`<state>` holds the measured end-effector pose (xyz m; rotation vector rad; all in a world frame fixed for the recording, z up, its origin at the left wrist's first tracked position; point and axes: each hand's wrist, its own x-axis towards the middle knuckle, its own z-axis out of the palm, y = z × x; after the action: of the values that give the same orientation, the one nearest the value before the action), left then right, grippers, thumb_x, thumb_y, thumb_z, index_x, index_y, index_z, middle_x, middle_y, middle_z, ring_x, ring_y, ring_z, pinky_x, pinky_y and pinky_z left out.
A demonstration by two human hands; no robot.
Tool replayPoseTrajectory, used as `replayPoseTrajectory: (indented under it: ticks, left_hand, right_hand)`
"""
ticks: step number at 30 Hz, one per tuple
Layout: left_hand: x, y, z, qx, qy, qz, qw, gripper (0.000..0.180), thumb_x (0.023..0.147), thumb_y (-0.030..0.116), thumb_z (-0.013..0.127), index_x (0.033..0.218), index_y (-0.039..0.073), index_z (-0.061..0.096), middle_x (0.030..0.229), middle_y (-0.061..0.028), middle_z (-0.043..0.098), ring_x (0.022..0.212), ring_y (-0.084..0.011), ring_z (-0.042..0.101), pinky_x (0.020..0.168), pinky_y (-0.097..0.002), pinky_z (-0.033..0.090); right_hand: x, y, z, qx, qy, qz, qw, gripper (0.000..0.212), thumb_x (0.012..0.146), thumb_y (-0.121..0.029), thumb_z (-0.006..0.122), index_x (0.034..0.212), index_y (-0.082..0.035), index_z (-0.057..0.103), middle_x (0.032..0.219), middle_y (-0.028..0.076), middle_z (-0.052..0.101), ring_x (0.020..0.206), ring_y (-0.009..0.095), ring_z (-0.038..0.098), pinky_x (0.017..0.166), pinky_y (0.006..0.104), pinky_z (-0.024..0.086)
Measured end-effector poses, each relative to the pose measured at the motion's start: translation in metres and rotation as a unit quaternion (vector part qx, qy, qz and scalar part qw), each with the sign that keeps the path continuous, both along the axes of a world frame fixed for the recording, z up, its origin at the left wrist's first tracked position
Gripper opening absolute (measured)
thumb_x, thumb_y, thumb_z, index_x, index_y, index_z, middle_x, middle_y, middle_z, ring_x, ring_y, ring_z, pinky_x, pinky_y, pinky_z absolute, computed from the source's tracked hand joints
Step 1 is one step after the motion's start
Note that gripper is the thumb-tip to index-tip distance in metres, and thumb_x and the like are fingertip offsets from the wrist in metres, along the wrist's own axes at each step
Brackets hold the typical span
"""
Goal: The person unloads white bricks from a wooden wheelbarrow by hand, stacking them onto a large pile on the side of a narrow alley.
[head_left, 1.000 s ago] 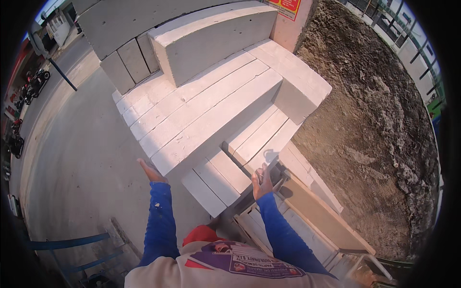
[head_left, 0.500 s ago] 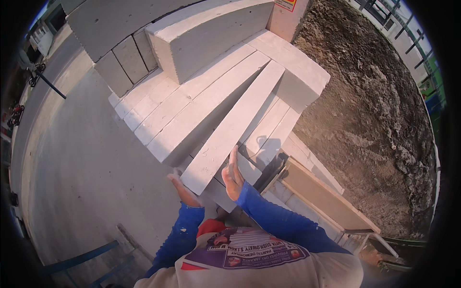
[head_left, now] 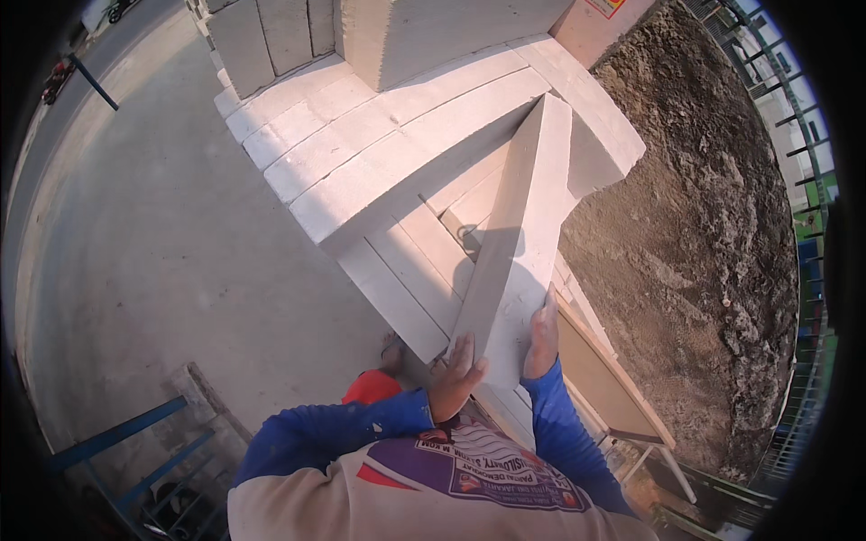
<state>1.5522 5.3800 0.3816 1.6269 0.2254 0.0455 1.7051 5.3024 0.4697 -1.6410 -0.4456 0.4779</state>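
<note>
A long pale grey concrete block (head_left: 528, 234) lies slanted on top of a stack of similar blocks, its far end close to the block at the stack's far right. My left hand (head_left: 457, 377) presses on the near end's left side, fingers bent against the face. Along the near end's right side lies my right hand (head_left: 542, 338), with its fingers pointing away from me. Between them the two hands hold this block. To its left, the stacked blocks (head_left: 406, 167) form a higher layer, and lower blocks (head_left: 406, 261) show in the gap.
Taller blocks (head_left: 451, 41) stand at the back. Bare soil (head_left: 695, 243) slopes on the right, beside a wooden-edged board (head_left: 604, 374). Concrete paving (head_left: 189, 234) stretches left. A blue metal frame (head_left: 122, 437) stands at the lower left.
The block's near end has swung to the right and the block has tilted, widening the gap on its left. Both hands have moved right with it, and my view has shifted.
</note>
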Motion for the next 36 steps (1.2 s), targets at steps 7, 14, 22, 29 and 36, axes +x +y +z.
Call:
replayPoseTrajectory:
  ticks: [7, 14, 22, 29, 36]
  left_hand:
    - [0.008, 0.004, -0.023, -0.144, 0.005, -0.049, 0.988, 0.067, 0.102, 0.047, 0.031, 0.150, 0.002, 0.019, 0.155, -0.0277, 0.017, 0.143, -0.0427, 0.021, 0.116, -0.0481, 0.021]
    - [0.034, 0.061, -0.006, -0.062, 0.032, -0.001, 0.998, 0.070, 0.097, 0.051, 0.041, 0.145, 0.000, 0.033, 0.147, -0.0273, 0.034, 0.142, -0.0415, 0.024, 0.115, -0.0517, 0.018]
    - [0.082, 0.066, -0.089, 0.506, 0.123, 0.161, 0.839, 0.072, 0.091, 0.050, 0.050, 0.146, 0.006, 0.036, 0.154, -0.0251, 0.023, 0.140, -0.0491, 0.020, 0.113, -0.0628, 0.011]
    - [0.091, 0.053, -0.079, 0.569, 0.161, 0.131, 0.796, 0.074, 0.091, 0.051, 0.048, 0.149, 0.008, 0.031, 0.157, -0.0220, 0.017, 0.145, -0.0429, 0.014, 0.115, -0.0606, 0.008]
    - [0.095, 0.049, -0.098, 0.644, 0.185, 0.138, 0.729, 0.072, 0.093, 0.054, 0.045, 0.149, 0.011, 0.030, 0.157, -0.0202, 0.020, 0.144, -0.0419, 0.018, 0.114, -0.0612, 0.012]
  right_hand:
    - [0.047, 0.000, 0.005, -0.224, -0.049, -0.039, 0.973, 0.100, 0.084, -0.048, 0.065, 0.149, 0.006, 0.013, 0.148, 0.029, 0.030, 0.133, 0.036, 0.040, 0.109, 0.0382, 0.034]
    - [0.163, 0.085, 0.012, -0.595, -0.108, -0.110, 0.789, 0.122, 0.069, -0.056, 0.074, 0.154, -0.013, -0.002, 0.147, 0.034, 0.025, 0.127, 0.046, 0.046, 0.105, 0.0461, 0.042]
    - [0.179, 0.061, -0.005, -0.529, -0.102, -0.083, 0.838, 0.110, 0.070, -0.039, 0.073, 0.155, -0.023, 0.006, 0.147, 0.034, 0.025, 0.128, 0.047, 0.044, 0.106, 0.0433, 0.041]
    - [0.147, -0.092, -0.020, -0.312, -0.222, -0.034, 0.923, 0.109, 0.065, -0.021, 0.080, 0.152, -0.002, 0.017, 0.137, 0.029, 0.046, 0.131, 0.038, 0.044, 0.110, 0.0382, 0.035]
    - [0.070, -0.272, 0.025, -0.402, -0.238, 0.045, 0.883, 0.104, 0.063, -0.020, 0.080, 0.150, -0.003, 0.026, 0.135, 0.028, 0.047, 0.125, 0.038, 0.048, 0.106, 0.0386, 0.039]
